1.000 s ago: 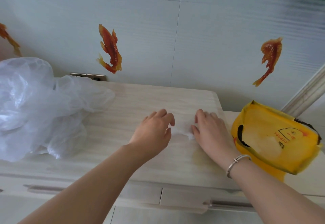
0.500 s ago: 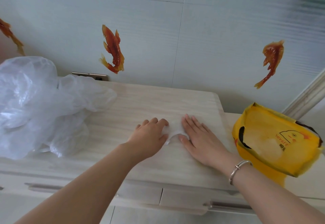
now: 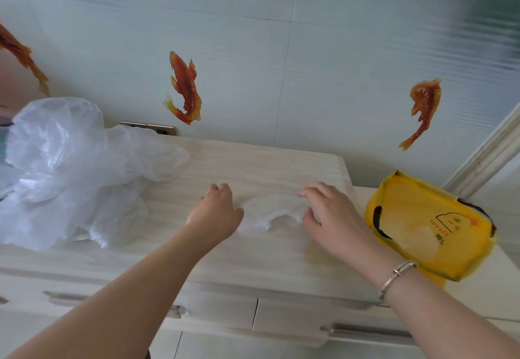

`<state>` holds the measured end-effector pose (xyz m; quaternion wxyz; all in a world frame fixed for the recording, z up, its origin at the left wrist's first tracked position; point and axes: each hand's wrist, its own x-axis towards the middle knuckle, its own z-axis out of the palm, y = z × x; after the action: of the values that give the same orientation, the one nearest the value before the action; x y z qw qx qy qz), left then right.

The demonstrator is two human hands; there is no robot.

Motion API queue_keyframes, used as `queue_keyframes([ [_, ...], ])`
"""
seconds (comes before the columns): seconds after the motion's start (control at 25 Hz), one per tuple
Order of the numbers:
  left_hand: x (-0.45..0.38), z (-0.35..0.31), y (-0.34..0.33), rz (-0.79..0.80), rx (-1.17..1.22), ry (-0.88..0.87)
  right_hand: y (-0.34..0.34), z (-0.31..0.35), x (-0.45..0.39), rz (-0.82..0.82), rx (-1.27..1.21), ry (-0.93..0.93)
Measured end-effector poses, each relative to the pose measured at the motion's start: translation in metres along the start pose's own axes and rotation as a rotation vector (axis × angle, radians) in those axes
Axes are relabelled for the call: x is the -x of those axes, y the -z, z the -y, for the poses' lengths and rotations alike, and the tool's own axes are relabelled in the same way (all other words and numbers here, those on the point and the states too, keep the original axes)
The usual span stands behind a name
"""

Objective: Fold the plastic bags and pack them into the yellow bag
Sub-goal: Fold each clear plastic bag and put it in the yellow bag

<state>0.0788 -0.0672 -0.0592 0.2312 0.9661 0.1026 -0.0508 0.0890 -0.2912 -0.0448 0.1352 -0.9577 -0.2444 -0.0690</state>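
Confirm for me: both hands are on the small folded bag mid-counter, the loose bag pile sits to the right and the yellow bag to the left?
Sides are swapped. The head view shows the loose bag pile left and the yellow bag right. Both the left hand and right hand are on the small folded bag.

Small clear plastic bag: crumpled, flattened on surface centre. Loose pile of clear plastic bags: heaped, unfolded, at far left. Yellow bag: duck print, black handle cut-out, lying tilted at right edge, well apart from pile.
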Motion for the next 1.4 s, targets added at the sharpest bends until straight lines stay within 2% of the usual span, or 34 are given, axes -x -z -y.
queue_keyframes([
  [0.16, 0.002, -0.001, -0.003, 0.056, 0.109, 0.100, 0.011, 0.009, 0.020, 0.044, 0.010, 0.030],
  [0.36, 0.019, -0.015, -0.011, 0.153, 0.168, 0.181, -0.004, 0.021, 0.039, 0.154, 0.033, 0.181],
  [0.56, 0.039, -0.039, -0.013, 0.298, 0.351, 0.191, -0.017, 0.021, 0.042, 0.124, 0.024, 0.217],
  [0.64, 0.044, -0.046, -0.008, 0.307, 0.343, 0.154, -0.017, 0.018, 0.040, 0.109, 0.026, 0.235],
  [0.8, 0.043, -0.044, 0.001, 0.154, 0.139, -0.134, -0.010, 0.011, 0.036, 0.105, -0.093, 0.102],
  [0.96, 0.039, -0.043, -0.003, 0.287, 0.065, -0.330, -0.005, 0.002, 0.032, 0.179, -0.298, -0.051],
  [1.04, 0.032, -0.046, -0.010, 0.298, 0.038, -0.311, -0.003, -0.004, 0.027, 0.178, -0.475, -0.149],
  [1.16, 0.023, -0.053, -0.017, 0.240, 0.155, -0.212, -0.006, -0.012, 0.016, 0.157, -0.577, -0.298],
  [1.28, 0.016, -0.057, -0.024, 0.257, 0.205, -0.110, -0.015, -0.020, 0.006, 0.119, -0.579, -0.417],
  [1.4, 0.011, -0.059, -0.025, 0.244, 0.244, -0.046, -0.021, -0.021, 0.000, 0.069, -0.537, -0.443],
])
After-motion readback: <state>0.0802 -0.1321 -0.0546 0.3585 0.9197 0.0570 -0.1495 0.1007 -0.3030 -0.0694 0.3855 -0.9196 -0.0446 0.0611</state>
